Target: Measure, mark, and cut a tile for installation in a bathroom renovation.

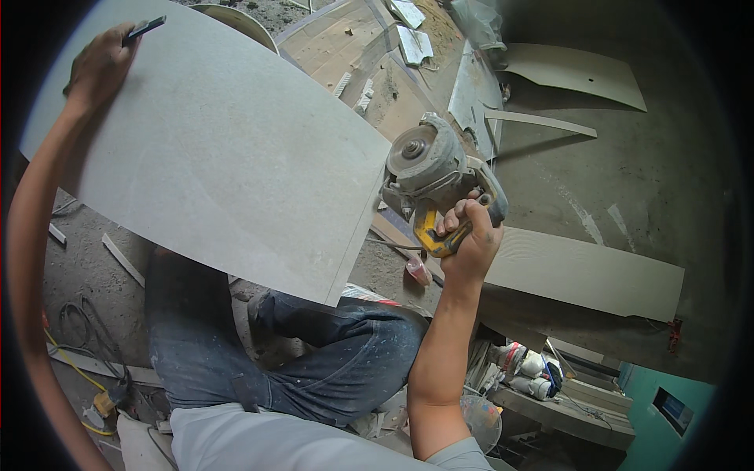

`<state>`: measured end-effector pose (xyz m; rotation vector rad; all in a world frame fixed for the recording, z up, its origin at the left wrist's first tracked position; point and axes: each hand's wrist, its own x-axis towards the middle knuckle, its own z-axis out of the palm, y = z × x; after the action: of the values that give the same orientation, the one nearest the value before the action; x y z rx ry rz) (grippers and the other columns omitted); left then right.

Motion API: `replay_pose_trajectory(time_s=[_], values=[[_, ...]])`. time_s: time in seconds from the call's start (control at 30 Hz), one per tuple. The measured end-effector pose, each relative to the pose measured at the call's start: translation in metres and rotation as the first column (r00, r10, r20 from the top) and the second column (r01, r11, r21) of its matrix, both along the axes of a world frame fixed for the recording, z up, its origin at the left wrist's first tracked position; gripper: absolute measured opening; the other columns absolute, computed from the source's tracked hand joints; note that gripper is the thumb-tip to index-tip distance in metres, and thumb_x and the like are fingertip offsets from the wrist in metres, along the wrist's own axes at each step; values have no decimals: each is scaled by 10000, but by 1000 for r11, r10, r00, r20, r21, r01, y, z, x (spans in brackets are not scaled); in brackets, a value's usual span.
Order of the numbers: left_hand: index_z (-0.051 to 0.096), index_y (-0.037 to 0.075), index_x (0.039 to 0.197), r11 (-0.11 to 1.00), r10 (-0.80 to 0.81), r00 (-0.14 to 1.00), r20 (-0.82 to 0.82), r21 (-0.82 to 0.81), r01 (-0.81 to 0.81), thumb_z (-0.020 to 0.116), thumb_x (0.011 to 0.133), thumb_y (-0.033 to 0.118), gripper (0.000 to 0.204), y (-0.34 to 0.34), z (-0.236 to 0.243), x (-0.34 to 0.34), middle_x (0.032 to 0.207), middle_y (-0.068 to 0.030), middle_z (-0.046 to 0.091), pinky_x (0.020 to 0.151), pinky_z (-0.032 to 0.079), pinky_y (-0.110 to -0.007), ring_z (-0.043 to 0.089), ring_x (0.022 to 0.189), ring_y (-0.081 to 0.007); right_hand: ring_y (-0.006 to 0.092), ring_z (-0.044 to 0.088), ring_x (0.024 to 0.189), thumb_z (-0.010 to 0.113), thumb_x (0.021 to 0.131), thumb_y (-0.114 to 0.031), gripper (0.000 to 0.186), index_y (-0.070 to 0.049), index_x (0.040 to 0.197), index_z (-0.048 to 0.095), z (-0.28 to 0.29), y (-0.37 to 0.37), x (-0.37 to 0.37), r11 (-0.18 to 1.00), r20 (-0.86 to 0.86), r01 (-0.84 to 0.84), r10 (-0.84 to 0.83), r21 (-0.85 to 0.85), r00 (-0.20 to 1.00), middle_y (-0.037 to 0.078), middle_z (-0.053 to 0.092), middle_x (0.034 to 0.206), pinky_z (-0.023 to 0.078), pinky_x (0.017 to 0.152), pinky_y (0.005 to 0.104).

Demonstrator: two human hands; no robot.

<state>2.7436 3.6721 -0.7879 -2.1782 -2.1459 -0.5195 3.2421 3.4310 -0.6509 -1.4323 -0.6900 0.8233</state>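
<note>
A large pale grey tile (228, 149) lies tilted in front of me, above my bent legs. My left hand (104, 69) is at its far left edge, closed around a slim black pen-like marker (146, 28). My right hand (473, 235) grips the yellow and black handle of a dusty handheld circular saw (428, 157). The saw is beside the tile's right edge, its round blade facing up toward me. Whether the saw touches the tile cannot be made out. A faint line runs along the tile near that right edge.
Cut panel strips (589, 271) lie at the right, with a curved offcut (577, 72) further back. Cardboard (338, 47) and broken pieces cover the floor beyond the tile. A cord (86, 326) coils at the lower left. Bottles (530, 373) crowd a ledge at the lower right.
</note>
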Motion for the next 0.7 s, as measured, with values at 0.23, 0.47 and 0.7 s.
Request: replay_pose_trajectory(time_s=[0.23,0.47,0.7], values=[[664,52,1119,997,-7,999,-31,71,10,521,1070,328,315,1,-1,-7,1018,-215,703,837,505,-526,673,991,-432,136,539,577,607,941,-40,184,-18,1120,570,-6,1,-2,1000,-14,4,-4,-4,1000,49,561,770,491,528,326],[641,37,1077,996,-7,1000,4,90,6,515,1072,321,311,0,1,0,971,-226,684,825,502,-522,666,955,-438,136,536,575,604,945,-42,188,-14,1127,564,-4,-1,-4,1000,10,3,-3,-6,1000,48,558,763,492,525,326],[597,16,1006,943,-85,996,8,323,78,507,1081,311,317,5,-13,-9,869,-226,644,758,480,-513,630,808,-420,136,540,570,593,952,-37,178,-13,1125,560,-4,1,-8,1000,15,-8,8,-5,1000,50,556,751,495,521,325]])
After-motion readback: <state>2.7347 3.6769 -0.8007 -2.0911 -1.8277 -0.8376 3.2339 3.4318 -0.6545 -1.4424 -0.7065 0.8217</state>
